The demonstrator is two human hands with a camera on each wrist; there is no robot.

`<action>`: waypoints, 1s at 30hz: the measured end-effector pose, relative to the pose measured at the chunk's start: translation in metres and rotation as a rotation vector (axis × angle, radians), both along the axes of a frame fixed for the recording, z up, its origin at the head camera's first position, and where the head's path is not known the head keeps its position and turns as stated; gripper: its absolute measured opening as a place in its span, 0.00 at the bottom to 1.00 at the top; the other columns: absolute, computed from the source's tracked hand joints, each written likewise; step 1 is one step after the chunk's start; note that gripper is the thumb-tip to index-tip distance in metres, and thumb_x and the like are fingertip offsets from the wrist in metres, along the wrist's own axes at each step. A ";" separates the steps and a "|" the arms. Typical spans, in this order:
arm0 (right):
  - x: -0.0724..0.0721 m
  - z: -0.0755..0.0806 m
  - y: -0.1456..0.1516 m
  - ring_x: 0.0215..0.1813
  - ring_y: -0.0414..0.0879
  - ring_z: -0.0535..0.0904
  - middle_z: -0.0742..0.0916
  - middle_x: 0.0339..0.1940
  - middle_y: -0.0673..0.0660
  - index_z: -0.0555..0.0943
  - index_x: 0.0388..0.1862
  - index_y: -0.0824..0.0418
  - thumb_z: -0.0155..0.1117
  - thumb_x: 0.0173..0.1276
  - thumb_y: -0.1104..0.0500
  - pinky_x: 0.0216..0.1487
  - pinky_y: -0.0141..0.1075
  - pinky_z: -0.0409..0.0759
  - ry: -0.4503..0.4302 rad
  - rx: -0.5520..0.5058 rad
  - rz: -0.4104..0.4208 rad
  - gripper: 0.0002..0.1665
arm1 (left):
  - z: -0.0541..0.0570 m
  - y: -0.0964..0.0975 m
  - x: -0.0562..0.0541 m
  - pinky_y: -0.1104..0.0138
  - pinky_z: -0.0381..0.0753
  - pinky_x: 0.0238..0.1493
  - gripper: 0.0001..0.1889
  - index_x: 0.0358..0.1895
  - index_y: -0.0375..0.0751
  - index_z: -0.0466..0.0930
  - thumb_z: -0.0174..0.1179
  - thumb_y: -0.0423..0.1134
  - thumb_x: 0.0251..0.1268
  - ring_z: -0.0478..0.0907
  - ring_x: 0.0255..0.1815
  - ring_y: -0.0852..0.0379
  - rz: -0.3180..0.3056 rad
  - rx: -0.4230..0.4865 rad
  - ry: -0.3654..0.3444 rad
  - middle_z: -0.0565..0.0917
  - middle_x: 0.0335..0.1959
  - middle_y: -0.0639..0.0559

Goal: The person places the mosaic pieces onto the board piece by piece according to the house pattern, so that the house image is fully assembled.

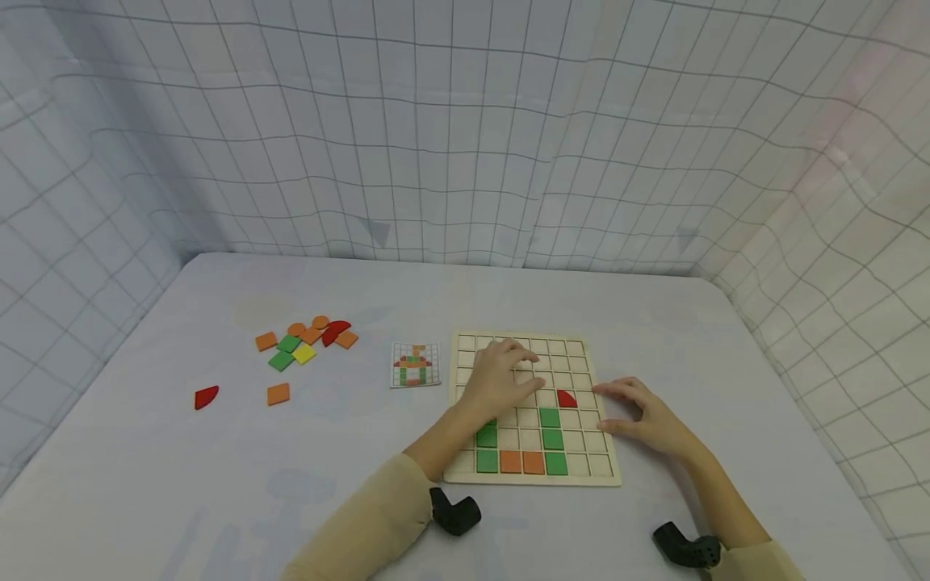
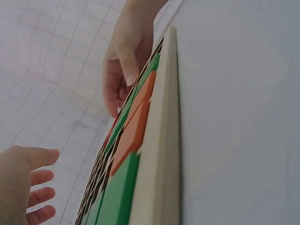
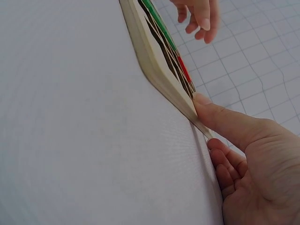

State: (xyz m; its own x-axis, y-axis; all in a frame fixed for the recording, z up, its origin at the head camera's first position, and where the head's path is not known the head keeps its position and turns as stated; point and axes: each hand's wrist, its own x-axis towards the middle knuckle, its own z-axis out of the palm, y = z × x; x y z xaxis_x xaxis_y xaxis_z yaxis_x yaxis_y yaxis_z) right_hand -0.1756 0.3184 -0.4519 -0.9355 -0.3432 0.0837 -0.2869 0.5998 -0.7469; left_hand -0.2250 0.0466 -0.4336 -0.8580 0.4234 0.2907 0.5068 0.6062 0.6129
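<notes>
A pale square grid board point(image 1: 533, 486) lies on the table. Green squares point(image 1: 552, 439), orange squares point(image 1: 511, 461) and one red quarter-round piece point(image 1: 567, 399) sit in its cells. My left hand point(image 1: 501, 379) hovers over the board's upper middle, thumb and fingers apart. In the left wrist view nothing shows between the fingers of that left hand point(image 2: 23, 187). At the board's right edge my right hand point(image 1: 650, 420) touches the rim with thumb and fingertips spread. The right wrist view shows the right thumb point(image 3: 225, 119) against that rim.
Left of the board lies a small pattern card point(image 1: 416, 382). Farther left is a loose group of orange, green, red and yellow pieces point(image 1: 304, 353). An orange square point(image 1: 278, 394) and a red piece point(image 1: 207, 396) lie apart from it. Grid-patterned curtains point(image 1: 465, 161) surround the table.
</notes>
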 end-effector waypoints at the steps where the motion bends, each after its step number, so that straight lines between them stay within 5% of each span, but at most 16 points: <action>1: 0.000 0.000 0.000 0.56 0.40 0.66 0.74 0.53 0.54 0.75 0.57 0.58 0.71 0.53 0.57 0.55 0.25 0.59 -0.001 0.001 -0.004 0.31 | 0.001 -0.007 -0.002 0.52 0.64 0.54 0.17 0.45 0.46 0.81 0.64 0.48 0.54 0.71 0.51 0.50 0.006 0.015 -0.006 0.77 0.47 0.51; 9: 0.001 0.002 -0.001 0.56 0.42 0.66 0.74 0.52 0.53 0.75 0.57 0.55 0.72 0.52 0.55 0.56 0.29 0.60 -0.034 -0.002 -0.026 0.31 | -0.001 -0.068 -0.020 0.49 0.63 0.52 0.17 0.44 0.43 0.81 0.66 0.46 0.52 0.71 0.48 0.48 0.110 0.041 0.067 0.77 0.44 0.49; 23: 0.002 0.003 -0.001 0.56 0.40 0.66 0.74 0.52 0.53 0.75 0.56 0.56 0.71 0.52 0.54 0.56 0.28 0.60 -0.023 0.005 -0.022 0.31 | -0.010 -0.204 -0.042 0.43 0.54 0.52 0.17 0.46 0.39 0.79 0.65 0.39 0.53 0.65 0.52 0.39 0.266 0.033 0.078 0.73 0.48 0.40; 30: 0.001 0.001 0.001 0.57 0.42 0.66 0.74 0.52 0.53 0.75 0.57 0.56 0.71 0.53 0.54 0.56 0.25 0.60 -0.016 -0.006 -0.003 0.31 | -0.014 -0.245 -0.045 0.41 0.48 0.51 0.17 0.46 0.38 0.78 0.66 0.38 0.52 0.63 0.51 0.35 0.250 -0.012 0.110 0.72 0.48 0.37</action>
State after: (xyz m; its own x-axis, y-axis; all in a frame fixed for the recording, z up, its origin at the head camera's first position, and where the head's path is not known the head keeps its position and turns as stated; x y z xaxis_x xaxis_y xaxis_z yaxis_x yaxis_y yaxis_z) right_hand -0.1742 0.3191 -0.4506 -0.9377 -0.3403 0.0706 -0.2732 0.5960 -0.7551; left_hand -0.2699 -0.1987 -0.4480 -0.8998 0.2060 0.3845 0.4035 0.7280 0.5542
